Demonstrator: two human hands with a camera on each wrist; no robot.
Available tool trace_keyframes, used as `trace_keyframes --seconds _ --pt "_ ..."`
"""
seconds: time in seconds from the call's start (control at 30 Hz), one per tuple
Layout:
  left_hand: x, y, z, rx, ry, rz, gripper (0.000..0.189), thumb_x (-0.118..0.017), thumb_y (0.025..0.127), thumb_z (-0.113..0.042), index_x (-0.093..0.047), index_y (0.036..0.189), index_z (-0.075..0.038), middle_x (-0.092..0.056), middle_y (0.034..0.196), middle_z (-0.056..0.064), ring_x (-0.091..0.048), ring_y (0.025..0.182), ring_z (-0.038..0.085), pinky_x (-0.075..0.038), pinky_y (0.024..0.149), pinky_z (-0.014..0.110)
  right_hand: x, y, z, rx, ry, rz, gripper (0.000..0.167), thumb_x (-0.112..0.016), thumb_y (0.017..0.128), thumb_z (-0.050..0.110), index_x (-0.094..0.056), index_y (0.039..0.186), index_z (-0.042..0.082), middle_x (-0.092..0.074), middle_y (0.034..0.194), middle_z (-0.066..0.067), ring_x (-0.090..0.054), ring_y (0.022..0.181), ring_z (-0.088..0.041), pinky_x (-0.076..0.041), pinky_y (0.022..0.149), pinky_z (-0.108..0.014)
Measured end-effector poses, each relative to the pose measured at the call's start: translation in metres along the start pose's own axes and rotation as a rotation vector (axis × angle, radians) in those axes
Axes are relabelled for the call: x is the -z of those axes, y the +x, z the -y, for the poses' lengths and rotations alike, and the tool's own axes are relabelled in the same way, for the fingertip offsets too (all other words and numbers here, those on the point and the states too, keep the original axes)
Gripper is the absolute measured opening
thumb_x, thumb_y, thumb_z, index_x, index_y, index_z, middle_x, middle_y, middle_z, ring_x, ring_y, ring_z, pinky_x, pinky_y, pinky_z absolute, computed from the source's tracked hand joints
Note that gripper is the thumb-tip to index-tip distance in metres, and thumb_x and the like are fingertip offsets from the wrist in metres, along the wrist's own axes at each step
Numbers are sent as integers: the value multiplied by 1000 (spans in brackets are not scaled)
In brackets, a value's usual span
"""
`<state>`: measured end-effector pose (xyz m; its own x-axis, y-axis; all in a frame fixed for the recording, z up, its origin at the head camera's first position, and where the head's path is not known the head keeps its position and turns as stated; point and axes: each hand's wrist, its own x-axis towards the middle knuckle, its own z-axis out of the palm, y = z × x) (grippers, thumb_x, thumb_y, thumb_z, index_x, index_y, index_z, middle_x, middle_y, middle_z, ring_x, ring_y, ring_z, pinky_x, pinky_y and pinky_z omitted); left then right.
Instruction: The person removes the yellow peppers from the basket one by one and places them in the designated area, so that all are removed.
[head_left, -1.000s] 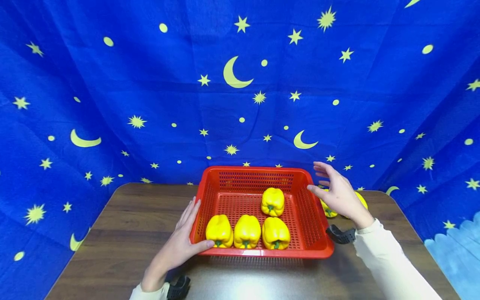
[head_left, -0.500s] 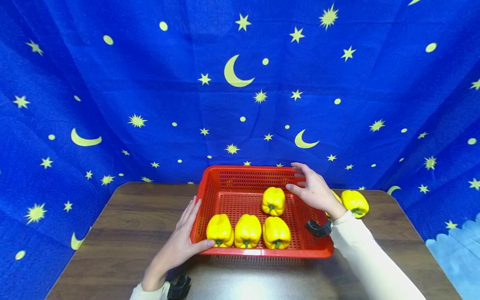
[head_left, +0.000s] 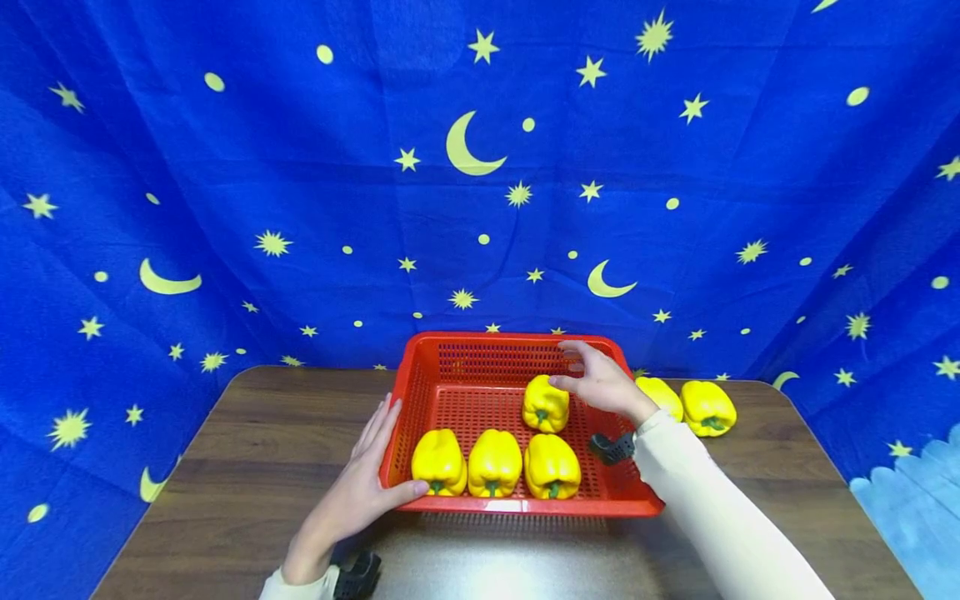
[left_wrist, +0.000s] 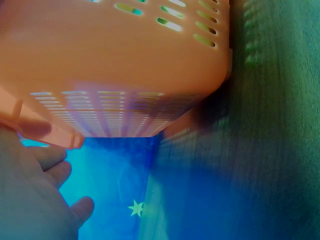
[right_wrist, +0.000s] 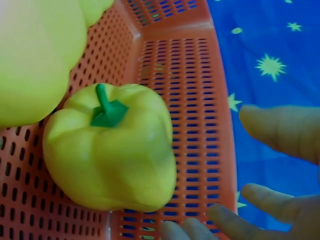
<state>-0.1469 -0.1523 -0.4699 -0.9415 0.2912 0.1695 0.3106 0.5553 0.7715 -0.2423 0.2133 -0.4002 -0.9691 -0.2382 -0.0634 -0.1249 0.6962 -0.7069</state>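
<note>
A red slotted plastic basket (head_left: pixel 480 398) holds several yellow bell peppers with green stems. Three of them, among them the middle pepper (head_left: pixel 495 463), stand in a row along its front wall. Behind the row stands a single pepper (head_left: pixel 545 404), also large in the right wrist view. My left hand (head_left: pixel 365 469) rests on the basket's left side, fingers extended along the rim and thumb over the front corner. Inside the right half of the basket, my right hand (head_left: pixel 602 383) reaches to the rear pepper, fingers spread, thumb overlapping its upper right side in the head view.
Two more yellow peppers, the nearer one (head_left: pixel 660 397) and the outer one (head_left: pixel 708 408), lie on the wooden table (head_left: pixel 247 467) right of the basket. A blue curtain (head_left: pixel 337 192) with stars and moons hangs close behind the table's back edge.
My right hand has moved left from beyond the basket's right rim to the rear pepper, uncovering the peppers on the table. The left hand and the basket have stayed in place.
</note>
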Motion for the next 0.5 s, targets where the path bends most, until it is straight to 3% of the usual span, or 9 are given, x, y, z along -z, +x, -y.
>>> trace_keyframes --seconds 0.33,0.5 --pt "0 -1 1 2 6 -3 109 -81 81 -43 -15 163 -16 -5 168 14 -9 151 44 -20 107 78 -14 9 1 15 -119 152 76 -77 87 30 -44 147 -2 -50 144 -25 -48 132 -41 -38 110 -56" --pt "0 -1 -1 12 -8 0 109 -81 81 -44 -15 163 -17 -4 169 11 -8 151 42 -20 107 78 -17 11 -1 29 -144 188 80 -80 83 28 -44 146 -5 -55 139 -23 -53 125 -36 -41 108 -53"
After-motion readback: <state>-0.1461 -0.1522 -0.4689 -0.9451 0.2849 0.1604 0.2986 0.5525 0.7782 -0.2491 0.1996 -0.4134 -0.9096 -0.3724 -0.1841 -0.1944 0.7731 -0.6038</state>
